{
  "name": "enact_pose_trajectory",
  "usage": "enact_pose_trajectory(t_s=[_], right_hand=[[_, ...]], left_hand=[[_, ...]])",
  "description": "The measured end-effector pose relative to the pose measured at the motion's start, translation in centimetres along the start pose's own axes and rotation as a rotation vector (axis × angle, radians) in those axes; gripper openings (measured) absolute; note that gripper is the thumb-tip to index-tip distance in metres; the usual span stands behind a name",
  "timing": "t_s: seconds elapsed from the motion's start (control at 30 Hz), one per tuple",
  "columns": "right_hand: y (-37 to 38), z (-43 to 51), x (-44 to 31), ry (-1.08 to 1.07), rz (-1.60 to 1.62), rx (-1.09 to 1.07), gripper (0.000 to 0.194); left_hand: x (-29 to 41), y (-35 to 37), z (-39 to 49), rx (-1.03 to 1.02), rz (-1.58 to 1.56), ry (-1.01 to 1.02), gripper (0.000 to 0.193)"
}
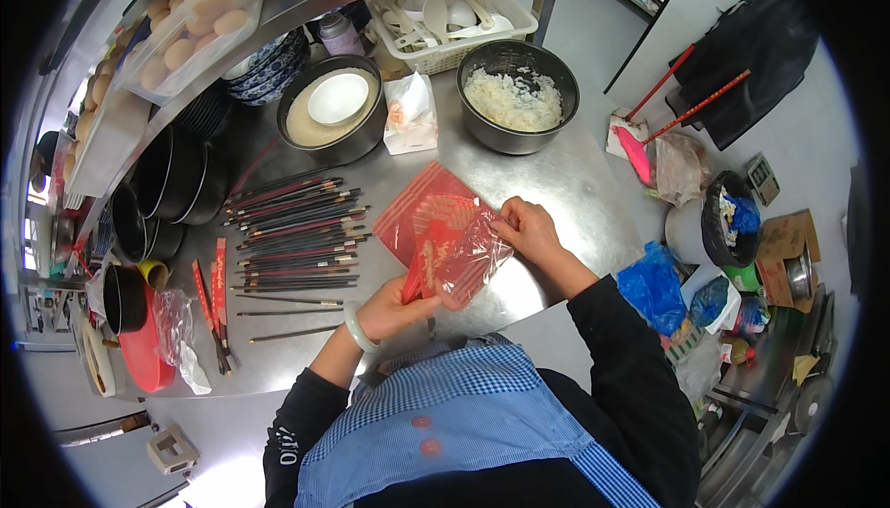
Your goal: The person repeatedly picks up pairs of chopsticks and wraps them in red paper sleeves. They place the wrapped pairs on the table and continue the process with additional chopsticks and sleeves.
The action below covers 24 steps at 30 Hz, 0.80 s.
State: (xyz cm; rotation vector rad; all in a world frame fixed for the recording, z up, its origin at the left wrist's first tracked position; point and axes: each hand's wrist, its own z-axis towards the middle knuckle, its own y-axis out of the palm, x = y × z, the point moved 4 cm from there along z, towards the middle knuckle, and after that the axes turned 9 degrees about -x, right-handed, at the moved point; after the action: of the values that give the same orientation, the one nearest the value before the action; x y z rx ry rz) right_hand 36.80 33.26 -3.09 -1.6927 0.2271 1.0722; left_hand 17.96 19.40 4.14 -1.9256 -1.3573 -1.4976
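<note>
A flat red packet in clear plastic wrap (480,251) lies before me over the steel table, with red paper sleeves fanned in it. My left hand (393,310), with a pale bangle at the wrist, grips the packet's near end, where red paper bunches at the fingers. At the right edge, my right hand (532,231) pinches the plastic between thumb and fingers. Behind them rests a red striped sheet or pack (400,223), partly covered. Dark chopsticks (299,237) lie in rows left of my hands. Farther left are several chopsticks in red paper sleeves (220,285).
Beyond my hands stand a pot of cooked rice (518,143), a tissue pack (410,125) and a pot of grain (334,150) holding a white bowl. Black pots (167,174) crowd the left. A shelf edge (292,7) with eggs overhangs the far left.
</note>
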Motion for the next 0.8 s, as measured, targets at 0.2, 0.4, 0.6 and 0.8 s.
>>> enact_pose_trajectory(t_s=[0.2, 0.4, 0.6, 0.8], right_hand=[[0.4, 0.6, 0.7, 0.000, -0.019, 0.089, 0.030], [-0.4, 0.1, 2.4, 0.077, 0.022, 0.438, 0.028], [0.8, -7.9, 1.0, -0.069, -0.145, 0.391, 0.018], [6.2, -10.3, -5.6, -0.135, -0.166, 0.299, 0.049]], left_hand=[[-2.0, -0.5, 0.1, 0.075, -0.039, -0.044, 0.015], [-3.8, -1.5, -0.2, 0.124, -0.007, 0.053, 0.027], [-4.6, -2.8, -2.5, 0.153, -0.120, 0.042, 0.020], [-5.5, -3.3, -3.7, 0.169, -0.113, 0.091, 0.032]])
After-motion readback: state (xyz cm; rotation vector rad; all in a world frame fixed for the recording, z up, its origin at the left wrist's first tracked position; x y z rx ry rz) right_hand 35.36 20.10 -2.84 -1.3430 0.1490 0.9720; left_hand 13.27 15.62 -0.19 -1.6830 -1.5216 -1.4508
